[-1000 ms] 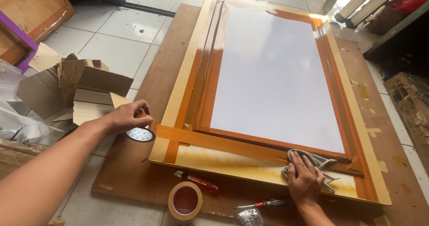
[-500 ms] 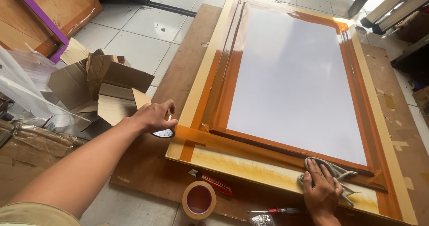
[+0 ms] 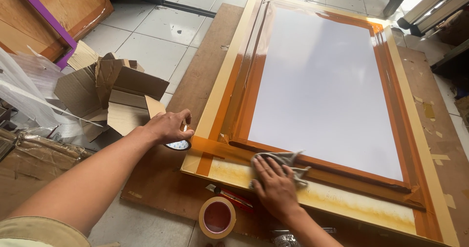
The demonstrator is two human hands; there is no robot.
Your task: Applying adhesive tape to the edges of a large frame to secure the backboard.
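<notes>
My right hand (image 3: pixel 276 191) flat, fingers spread, pressing grey rag (image 3: pixel 281 161) onto near rail of wooden frame (image 3: pixel 220 88) lying on brown board (image 3: pixel 161 188). Left hand (image 3: pixel 166 127) curled round small round tin (image 3: pixel 179 145) at frame's near-left corner, on board. Left rail, far rail, inner moulding glossy orange-brown, look coated. Near rail under rag pale, streaked yellow, outer edges bare: judged roughly half stained. White panel (image 3: pixel 322 85) unmarked. Tape roll (image 3: pixel 217 217) beside my wrist
</notes>
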